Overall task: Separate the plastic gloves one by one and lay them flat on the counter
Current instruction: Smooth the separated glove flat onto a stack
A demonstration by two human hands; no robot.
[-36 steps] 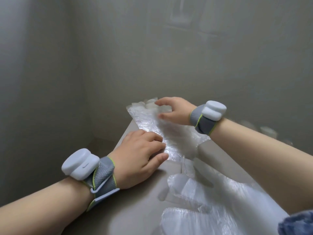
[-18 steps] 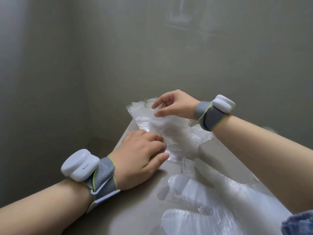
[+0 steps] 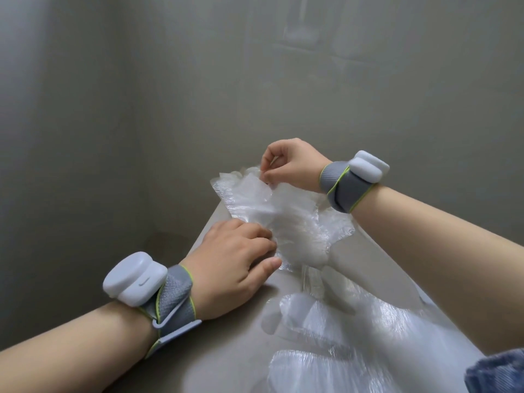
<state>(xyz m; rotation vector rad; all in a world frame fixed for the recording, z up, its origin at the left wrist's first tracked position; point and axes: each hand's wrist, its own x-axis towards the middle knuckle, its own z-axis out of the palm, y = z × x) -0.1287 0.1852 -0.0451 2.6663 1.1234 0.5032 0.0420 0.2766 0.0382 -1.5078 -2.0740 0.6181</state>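
The pile of plastic gloves (image 3: 300, 236), thin, clear and crinkled, lies at the far end of the counter (image 3: 226, 353), close to where it meets the wall (image 3: 141, 109). The top glove (image 3: 255, 191) is peeled up at its far edge and stands a little above the rest of the pile. The right hand (image 3: 292, 165) has that edge pinched between thumb and forefinger, the other fingers curled in toward the palm. The left hand (image 3: 235, 262) rests on the near left part of the pile, fingers bent with their tips on the plastic and the thumb lying flat along it, pressing the lower layers down without gripping them. Nearer the camera, more laid-out gloves (image 3: 326, 355) lie spread on the counter, overlapping one another, their finger shapes pointing toward the pile. Each wrist wears a grey fabric band edged in yellow-green with a smooth white device on it: the left band (image 3: 175, 304) and the right band (image 3: 340, 188). A patch of blue fabric (image 3: 496, 373) shows at the lower right corner.
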